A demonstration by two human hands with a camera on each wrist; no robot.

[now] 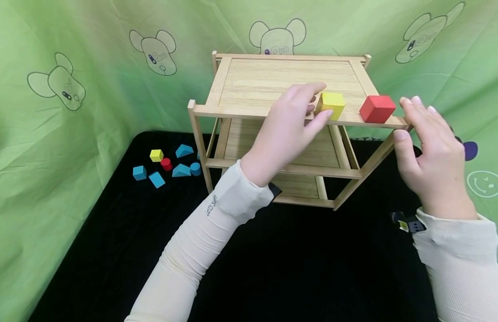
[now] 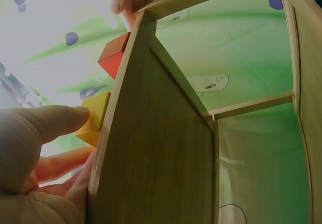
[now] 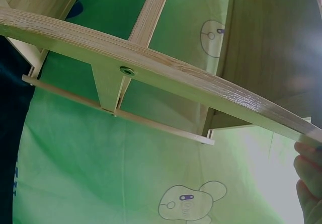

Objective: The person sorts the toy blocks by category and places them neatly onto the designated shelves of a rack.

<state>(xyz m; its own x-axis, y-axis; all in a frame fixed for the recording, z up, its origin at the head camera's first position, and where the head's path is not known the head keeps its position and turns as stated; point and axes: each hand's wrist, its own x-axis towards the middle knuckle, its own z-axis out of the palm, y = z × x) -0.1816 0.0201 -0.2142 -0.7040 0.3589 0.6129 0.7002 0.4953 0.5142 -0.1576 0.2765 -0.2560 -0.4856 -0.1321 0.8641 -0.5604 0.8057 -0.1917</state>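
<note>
Rack (image 1: 269, 74) with a yellow block (image 1: 333, 104) at the front edge of the top shelf, pinched between thumb and curled fingers of the left hand (image 1: 287, 121). To its right, on the same edge: a red block (image 1: 377, 109). At the near right corner: the right hand (image 1: 439, 154), with thumb spread from relaxed fingers; pressure on the wood impossible to tell. Possible mishaps: a fall of the yellow block, from release too far forward; a knock to the red block, from a sideways brush.
</note>
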